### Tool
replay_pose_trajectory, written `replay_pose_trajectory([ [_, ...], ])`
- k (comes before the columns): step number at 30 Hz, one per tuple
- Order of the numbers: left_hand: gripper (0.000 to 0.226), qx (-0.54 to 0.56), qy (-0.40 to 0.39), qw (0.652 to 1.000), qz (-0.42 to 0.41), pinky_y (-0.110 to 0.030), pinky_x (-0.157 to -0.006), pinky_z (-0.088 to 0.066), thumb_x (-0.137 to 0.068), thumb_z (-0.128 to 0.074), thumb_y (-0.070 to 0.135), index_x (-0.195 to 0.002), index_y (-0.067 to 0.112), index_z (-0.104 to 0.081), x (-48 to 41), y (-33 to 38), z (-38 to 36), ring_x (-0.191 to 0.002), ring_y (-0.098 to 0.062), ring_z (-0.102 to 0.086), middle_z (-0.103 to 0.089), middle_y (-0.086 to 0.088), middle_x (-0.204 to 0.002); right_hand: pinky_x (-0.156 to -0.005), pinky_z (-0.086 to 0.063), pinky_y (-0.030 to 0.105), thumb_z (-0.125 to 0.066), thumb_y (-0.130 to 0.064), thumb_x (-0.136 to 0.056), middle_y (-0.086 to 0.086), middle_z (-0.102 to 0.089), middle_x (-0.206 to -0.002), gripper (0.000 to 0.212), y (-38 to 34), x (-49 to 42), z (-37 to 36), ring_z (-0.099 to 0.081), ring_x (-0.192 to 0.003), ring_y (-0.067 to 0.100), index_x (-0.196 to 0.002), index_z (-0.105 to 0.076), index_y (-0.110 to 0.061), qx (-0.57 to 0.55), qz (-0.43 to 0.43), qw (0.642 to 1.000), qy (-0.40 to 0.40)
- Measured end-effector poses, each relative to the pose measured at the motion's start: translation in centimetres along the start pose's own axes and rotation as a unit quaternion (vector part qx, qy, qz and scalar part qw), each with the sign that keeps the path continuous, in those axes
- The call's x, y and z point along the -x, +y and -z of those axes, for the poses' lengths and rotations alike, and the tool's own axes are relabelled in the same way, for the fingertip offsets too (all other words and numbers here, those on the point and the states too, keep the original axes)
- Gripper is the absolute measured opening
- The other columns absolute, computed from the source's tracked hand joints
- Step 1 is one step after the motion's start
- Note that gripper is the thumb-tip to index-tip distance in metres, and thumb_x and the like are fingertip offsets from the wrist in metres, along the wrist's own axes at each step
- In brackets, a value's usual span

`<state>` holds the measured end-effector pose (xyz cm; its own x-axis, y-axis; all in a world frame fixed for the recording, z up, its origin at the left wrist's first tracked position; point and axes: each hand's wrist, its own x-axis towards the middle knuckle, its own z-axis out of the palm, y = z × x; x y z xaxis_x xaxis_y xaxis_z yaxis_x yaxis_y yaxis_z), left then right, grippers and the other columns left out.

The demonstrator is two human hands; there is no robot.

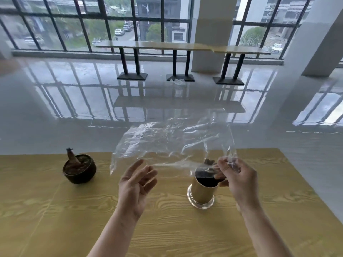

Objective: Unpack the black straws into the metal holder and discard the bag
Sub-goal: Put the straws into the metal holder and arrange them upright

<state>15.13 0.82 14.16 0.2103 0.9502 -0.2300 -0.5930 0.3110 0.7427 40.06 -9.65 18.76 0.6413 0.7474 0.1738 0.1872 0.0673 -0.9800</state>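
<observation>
A clear, empty plastic bag [167, 141] floats above the yellow wood-grain table [74, 210], spread out wide. My right hand [239, 180] pinches one crumpled corner of it, just above the metal holder [201, 191]. The holder is a gold-toned cylinder on a glass-like base, with black straws [207, 178] showing dark inside its mouth. My left hand [136, 184] hovers palm up under the bag's lower left edge, fingers relaxed and spread; whether they touch the film is unclear.
A dark round pot [79, 171] with a dried brown plant stands on the table at the left. Beyond the table's far edge lies a glossy floor, a long bar table [181, 46] by the windows, and a scrap of plastic [178, 81] on the floor.
</observation>
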Motion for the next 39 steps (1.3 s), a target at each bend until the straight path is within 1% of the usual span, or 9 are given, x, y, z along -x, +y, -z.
replay_pose_trajectory([
  [4,0.033,-0.015,0.059,0.998,-0.02,-0.032,-0.059,-0.06,-0.076,-0.071,0.005,-0.106,0.02,-0.074,1.6,2.2,5.7,-0.074,-0.021,-0.074,-0.076,-0.011,-0.084,-0.049,-0.058,0.027,-0.074,-0.025,-0.082,0.004,-0.079,-0.077,0.014,1.1,1.4,-5.0,-0.074,-0.059,0.021,-0.091,-0.073,-0.014,-0.03,-0.035,0.997,-0.068],
  [10,0.033,-0.03,0.17,0.985,0.004,-0.03,-0.055,-0.058,-0.072,-0.073,0.003,-0.104,0.014,-0.072,4.4,2.9,12.7,-0.066,-0.02,-0.072,-0.074,-0.01,-0.079,-0.05,-0.056,0.035,-0.076,-0.029,-0.084,0.011,-0.078,-0.084,0.022,4.8,5.0,-10.6,-0.073,-0.062,0.026,-0.099,-0.071,-0.015,-0.067,-0.166,0.973,-0.144],
  [20,0.021,-0.045,0.324,0.941,0.087,-0.026,-0.046,-0.053,-0.085,-0.065,-0.005,-0.096,0.013,-0.068,7.2,0.5,20.9,-0.052,-0.016,-0.069,-0.073,-0.005,-0.064,-0.05,-0.055,0.033,-0.075,-0.018,-0.09,0.019,-0.074,-0.097,0.019,12.0,11.4,-15.6,-0.074,-0.064,0.029,-0.103,-0.067,-0.007,-0.045,-0.388,0.906,-0.164],
  [25,0.018,-0.052,0.373,0.918,0.121,-0.031,-0.049,-0.054,-0.084,-0.067,-0.005,-0.094,0.01,-0.067,7.4,0.1,23.8,-0.051,-0.02,-0.069,-0.073,-0.01,-0.063,-0.049,-0.055,0.033,-0.074,-0.017,-0.091,0.019,-0.07,-0.093,0.02,13.6,13.3,-17.2,-0.072,-0.06,0.027,-0.103,-0.066,-0.004,-0.015,-0.421,0.891,-0.169],
  [29,0.013,-0.059,0.395,0.904,0.15,-0.032,-0.04,-0.055,-0.085,-0.068,-0.006,-0.087,0.005,-0.062,6.9,-0.1,25.5,-0.044,-0.02,-0.067,-0.07,-0.011,-0.057,-0.048,-0.056,0.033,-0.074,-0.016,-0.091,0.021,-0.071,-0.094,0.023,14.2,14.0,-18.0,-0.071,-0.057,0.025,-0.105,-0.063,-0.002,0.015,-0.435,0.884,-0.171],
  [31,0.011,-0.058,0.4,0.899,0.169,-0.033,-0.04,-0.056,-0.086,-0.068,-0.003,-0.094,0.001,-0.061,6.5,-0.1,26.1,-0.043,-0.022,-0.065,-0.069,-0.014,-0.057,-0.049,-0.056,0.034,-0.076,-0.017,-0.089,0.021,-0.071,-0.096,0.03,14.2,14.2,-18.3,-0.07,-0.055,0.023,-0.108,-0.06,-0.001,0.025,-0.439,0.882,-0.17],
  [34,0.017,-0.049,0.414,0.889,0.188,-0.036,-0.04,-0.057,-0.088,-0.068,0.002,-0.101,-0.002,-0.058,5.9,0.2,26.7,-0.058,-0.031,-0.064,-0.063,-0.02,-0.077,-0.051,-0.057,0.035,-0.077,-0.023,-0.089,0.02,-0.066,-0.1,0.038,14.1,14.3,-18.4,-0.066,-0.058,0.023,-0.112,-0.053,-0.005,0.029,-0.445,0.881,-0.162],
  [37,0.018,-0.077,0.451,0.868,0.19,-0.034,-0.034,-0.053,-0.09,-0.065,0.003,-0.101,-0.006,-0.056,5.6,0.3,27.1,-0.063,-0.032,-0.057,-0.055,-0.019,-0.083,-0.05,-0.056,0.034,-0.069,-0.023,-0.094,0.018,-0.066,-0.092,0.025,14.1,14.2,-18.4,-0.063,-0.057,0.022,-0.106,-0.057,-0.005,0.07,-0.432,0.885,-0.161],
  [39,0.033,-0.145,0.468,0.856,0.165,-0.037,-0.04,-0.057,-0.088,-0.063,0.0,-0.117,-0.01,-0.052,5.7,0.5,26.9,-0.063,-0.031,-0.059,-0.06,-0.023,-0.086,-0.052,-0.056,0.036,-0.066,-0.02,-0.094,0.015,-0.068,-0.091,0.019,14.0,14.3,-18.4,-0.062,-0.057,0.022,-0.105,-0.058,-0.006,0.118,-0.409,0.889,-0.171],
])
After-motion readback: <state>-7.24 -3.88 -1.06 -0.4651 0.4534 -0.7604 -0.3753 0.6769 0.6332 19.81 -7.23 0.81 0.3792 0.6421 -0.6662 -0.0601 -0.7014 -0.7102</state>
